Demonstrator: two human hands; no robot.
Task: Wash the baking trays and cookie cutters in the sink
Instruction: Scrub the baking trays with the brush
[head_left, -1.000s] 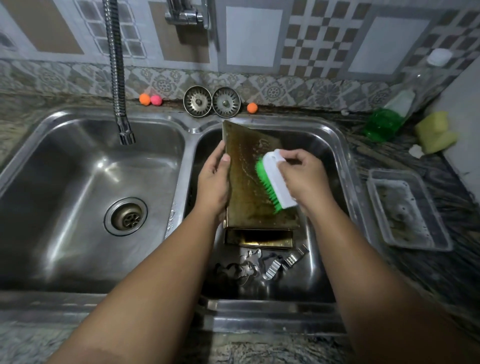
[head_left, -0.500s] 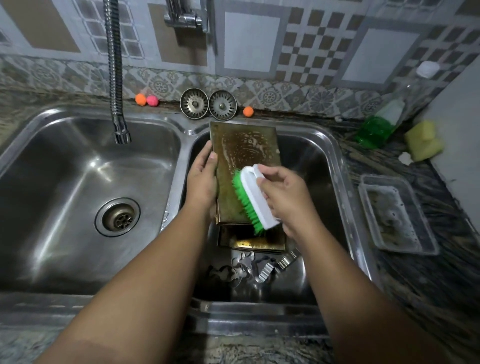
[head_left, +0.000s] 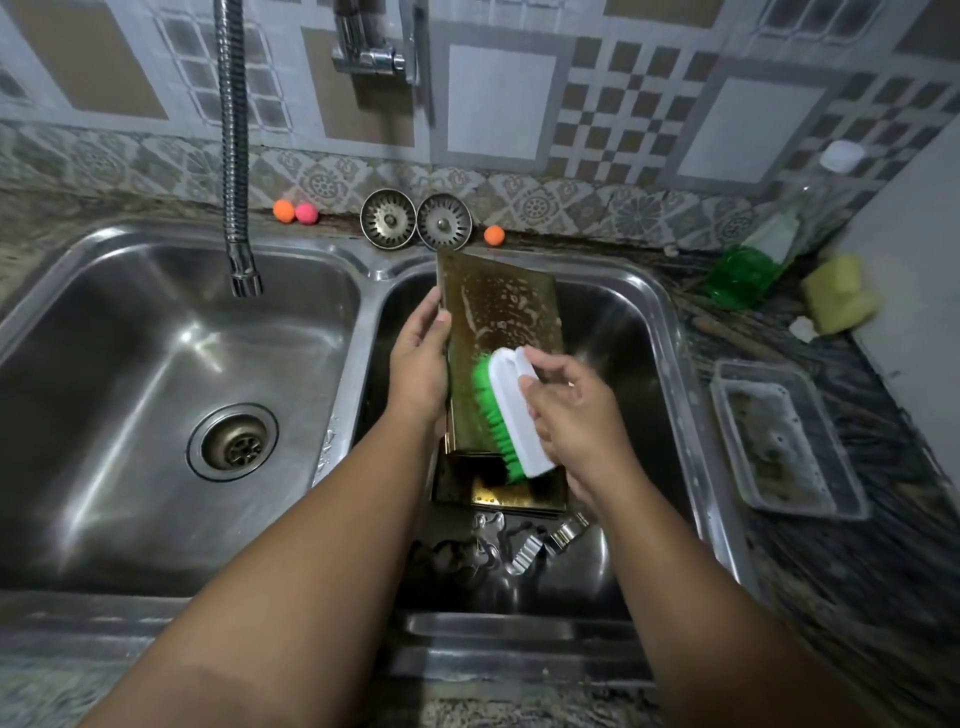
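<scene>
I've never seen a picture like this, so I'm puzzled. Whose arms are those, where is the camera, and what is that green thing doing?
There is no robot here: these are a person's two arms. The camera is worn on the person's head and looks down, so you see the arms the way they do. The left hand holds a baking tray, flecked with suds, up over the right bowl of a metal sink. The right hand grips a brush, and its green bristles press on the tray to scrub it. Lower in the bowl lie a second tray and some cookie cutters. Behind the sink stand two strainers. On the counter to the right are a green soap bottle, a yellow sponge and a clear tub.
</scene>
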